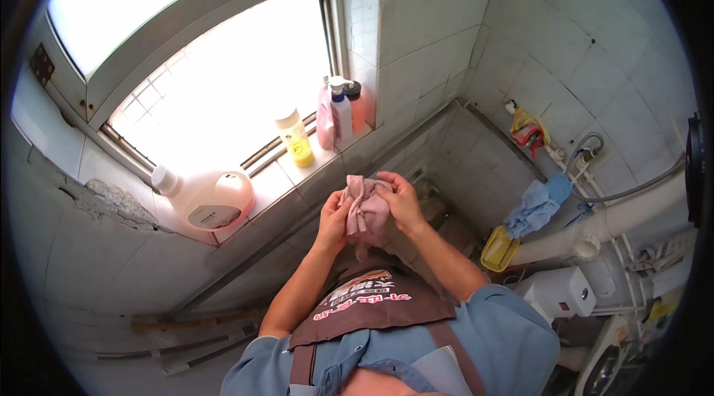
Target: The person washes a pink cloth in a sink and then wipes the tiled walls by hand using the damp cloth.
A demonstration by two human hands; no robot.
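Observation:
A crumpled pink cloth [366,209] hangs between my two hands, in front of the brown apron [379,301] with writing on it. My left hand [334,220] pinches the cloth along one side. On the opposite side, my right hand [403,201] grips its upper edge, with the fingers partly behind the folds. The cloth is held in the air beside the tiled window sill, and its lower end dangles over the apron.
On the tiled sill [279,181] stand a large detergent jug [209,198], a yellow bottle [295,139], a pump bottle [341,111] and other bottles. Right: a blue cloth [535,206], a yellow basket [500,249], white pipes [608,223] and a grey hose [630,195]. Wooden strips [189,322] lie lower left.

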